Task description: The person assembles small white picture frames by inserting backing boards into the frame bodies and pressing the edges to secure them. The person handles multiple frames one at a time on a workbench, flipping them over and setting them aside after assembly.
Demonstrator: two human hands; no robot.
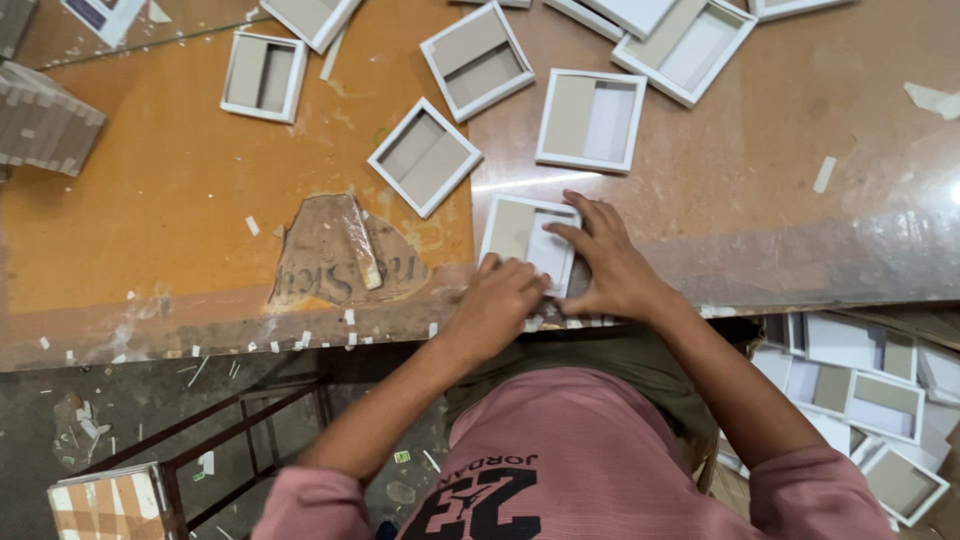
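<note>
A shallow white box tray with a grey cardboard bottom (522,229) lies at the near edge of the brown worktable (760,200). My right hand (608,268) rests flat on its right side, fingers spread over the inside. Curled at the tray's near-left corner, my left hand (497,305) presses its lower rim with closed fingers. Part of the tray is hidden under both hands.
Several similar white trays (590,120) lie scattered across the far table. A stack of grey cardboard pieces (40,118) sits at the far left. More finished trays (870,400) are piled low at the right. A metal frame (230,440) stands on the floor below.
</note>
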